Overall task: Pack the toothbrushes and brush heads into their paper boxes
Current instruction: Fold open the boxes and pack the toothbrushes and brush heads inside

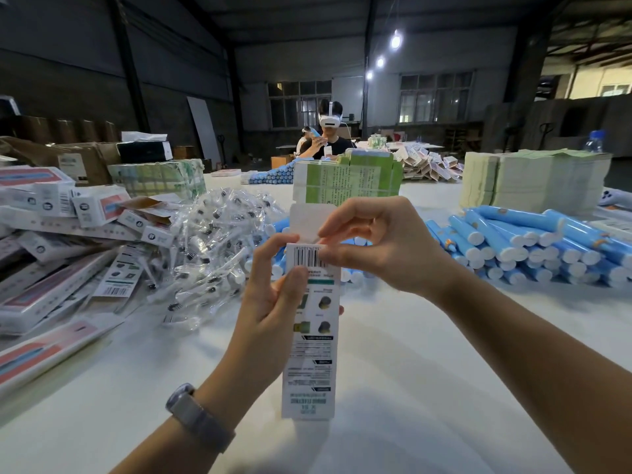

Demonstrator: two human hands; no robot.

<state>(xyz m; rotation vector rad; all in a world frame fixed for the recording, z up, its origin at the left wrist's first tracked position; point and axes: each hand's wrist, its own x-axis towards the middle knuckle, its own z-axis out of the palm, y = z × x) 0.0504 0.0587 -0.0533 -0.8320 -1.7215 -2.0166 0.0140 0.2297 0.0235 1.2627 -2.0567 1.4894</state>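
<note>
The person is working on the top end of one paper box (309, 336). It looks like the box is being opened up or closed at the top, and it is hard to say which. The top flap (309, 218) is standing straight up, so the top is not shut.

The left hand (273, 285) is wrapping its fingers and thumb round the upper part of the box, just under the barcode. This grip is curled snugly on the box and is holding it upright above the white bench (410, 388). The right hand (379, 241) is pinching a small side tab at the open top with its fingertips (325, 234). This grip is nearly closed, with only thin card between thumb and finger.

So the box is sitting right inside both grips, long and thin, with its bottom end pointing down toward the person.

I cannot tell if anything is inside the box yet.

If it is empty, the next move probably needs one hand to let go and reach for a blue toothbrush (513, 234) from the pile on the right, which is lying well apart from the hands. A brush head in its clear bag (212, 241) is lying in the heap on the left. If the box is full, the small tabs need folding in first, and then the tall flap needs tucking down gently so the card is not bending.
</note>
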